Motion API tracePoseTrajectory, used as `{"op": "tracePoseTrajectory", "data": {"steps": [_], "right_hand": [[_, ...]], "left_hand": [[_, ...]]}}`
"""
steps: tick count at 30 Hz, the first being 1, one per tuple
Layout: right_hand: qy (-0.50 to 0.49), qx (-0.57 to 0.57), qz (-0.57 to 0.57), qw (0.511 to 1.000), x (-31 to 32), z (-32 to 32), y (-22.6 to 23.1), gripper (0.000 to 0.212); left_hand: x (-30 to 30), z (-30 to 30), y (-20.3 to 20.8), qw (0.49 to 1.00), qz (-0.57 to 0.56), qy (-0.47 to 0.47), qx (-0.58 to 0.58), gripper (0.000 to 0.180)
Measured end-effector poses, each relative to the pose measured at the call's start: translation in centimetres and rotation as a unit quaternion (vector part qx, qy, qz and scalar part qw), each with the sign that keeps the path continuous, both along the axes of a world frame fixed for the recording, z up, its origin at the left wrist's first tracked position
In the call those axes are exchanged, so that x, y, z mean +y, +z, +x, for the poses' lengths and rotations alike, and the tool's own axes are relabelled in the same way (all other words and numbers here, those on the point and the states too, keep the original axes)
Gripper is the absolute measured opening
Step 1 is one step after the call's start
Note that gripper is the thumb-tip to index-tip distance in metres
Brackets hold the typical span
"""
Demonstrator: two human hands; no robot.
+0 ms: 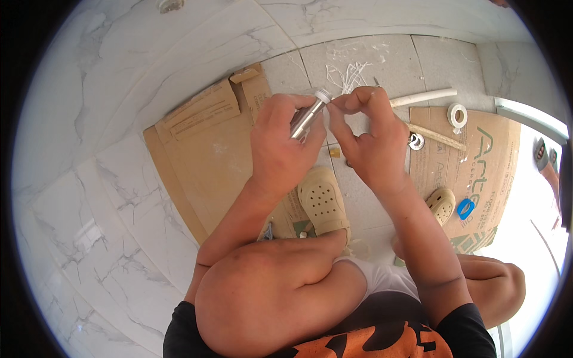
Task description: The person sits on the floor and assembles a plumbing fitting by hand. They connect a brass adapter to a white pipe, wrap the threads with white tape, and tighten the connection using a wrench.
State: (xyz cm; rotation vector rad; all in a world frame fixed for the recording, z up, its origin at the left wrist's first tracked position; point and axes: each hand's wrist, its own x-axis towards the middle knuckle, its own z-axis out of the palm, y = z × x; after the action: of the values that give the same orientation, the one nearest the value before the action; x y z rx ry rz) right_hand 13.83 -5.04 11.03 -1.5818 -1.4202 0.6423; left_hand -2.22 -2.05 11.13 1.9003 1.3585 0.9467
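My left hand [277,138] is closed around a shiny metal tube fitting [305,121], which tilts up to the right. At its upper end sits a white ribbed collar, possibly wrapped in tape. Close beside that collar is my right hand [380,143], thumb and forefinger pinched together at the collar's edge. Whatever is between those fingertips is too small to make out. Both hands are raised over the tiled floor, in front of my bent knees.
Flattened cardboard lies at left [203,164] and right [504,155]. On the right are a white pipe [427,96], a stick [440,138], a white tape roll [457,116] and a blue ring [466,209]. White strands [349,76] litter the tiles. Beige clogs [322,203] are on my feet.
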Motion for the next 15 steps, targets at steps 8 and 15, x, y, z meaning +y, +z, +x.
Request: {"op": "tracePoseTrajectory", "data": {"steps": [8,15], "right_hand": [[0.007,0.049,-0.034,0.998,0.3,0.3,0.1,0.031],[-0.006,0.095,-0.06,0.994,0.8,1.3,-0.3,0.033]], "left_hand": [[0.2,-0.3,-0.6,0.996,0.061,-0.051,0.043,0.031],[0.4,-0.4,-0.2,0.995,0.041,-0.051,0.071,0.035]]}}
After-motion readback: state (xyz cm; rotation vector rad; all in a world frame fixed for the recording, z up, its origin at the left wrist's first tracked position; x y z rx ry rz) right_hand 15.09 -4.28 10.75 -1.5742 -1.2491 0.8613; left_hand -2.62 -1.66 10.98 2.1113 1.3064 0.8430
